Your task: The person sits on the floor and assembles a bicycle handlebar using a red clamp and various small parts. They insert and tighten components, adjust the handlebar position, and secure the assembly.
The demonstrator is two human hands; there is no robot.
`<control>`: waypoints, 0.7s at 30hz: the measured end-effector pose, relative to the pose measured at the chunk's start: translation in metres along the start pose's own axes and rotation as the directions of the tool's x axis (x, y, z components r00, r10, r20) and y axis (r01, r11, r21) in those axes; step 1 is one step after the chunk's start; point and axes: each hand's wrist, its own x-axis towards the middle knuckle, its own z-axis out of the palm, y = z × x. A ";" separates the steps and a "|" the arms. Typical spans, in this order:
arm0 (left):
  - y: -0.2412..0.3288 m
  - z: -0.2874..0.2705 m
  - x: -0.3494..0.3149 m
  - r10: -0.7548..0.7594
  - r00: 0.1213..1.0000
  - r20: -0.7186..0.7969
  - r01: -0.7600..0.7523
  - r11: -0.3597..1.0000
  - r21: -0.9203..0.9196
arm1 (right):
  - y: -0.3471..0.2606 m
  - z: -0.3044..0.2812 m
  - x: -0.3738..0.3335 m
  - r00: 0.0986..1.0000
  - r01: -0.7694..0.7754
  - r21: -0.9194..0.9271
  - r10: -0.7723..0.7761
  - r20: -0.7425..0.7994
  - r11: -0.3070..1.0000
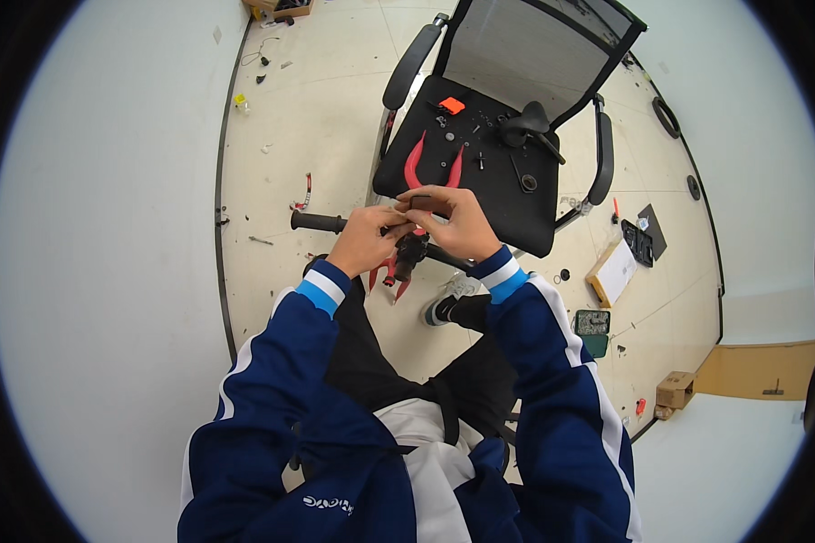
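Observation:
My left hand (369,237) and my right hand (459,224) meet over a black handlebar, fingertips pinched together. A small dark flat piece (423,204) shows under the right fingers; its kind is unclear. Whatever the left fingertips pinch is too small to make out. To the left of the hands sticks out the handlebar's black grip (317,222). Just below them is a dark clamp-like part (411,254), with red pointed pieces (376,275) beneath it. Beyond the hands, two red curved prongs (414,163) reach over the chair seat.
The black office chair (539,217) ahead carries a bicycle saddle (527,123), an orange item (452,106) and several small metal parts. On the floor at right lie a white-topped box (614,273), a black tool case (637,242) and a green case (594,345). A white wall (109,226) stands left.

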 end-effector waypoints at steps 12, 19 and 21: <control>0.010 0.000 0.002 -0.060 0.998 0.017 0.060 0.998 0.027 | 0.015 0.002 -0.010 0.987 0.018 -0.001 -0.018 -0.159 1.000; 0.009 0.004 0.003 -0.061 0.998 0.022 0.061 0.998 0.009 | 0.003 0.004 -0.009 0.988 0.028 0.029 -0.023 -0.152 0.999; 0.008 0.005 0.002 -0.065 0.998 0.011 0.065 0.996 -0.055 | -0.002 0.004 -0.008 0.996 -0.014 0.140 0.026 -0.085 0.990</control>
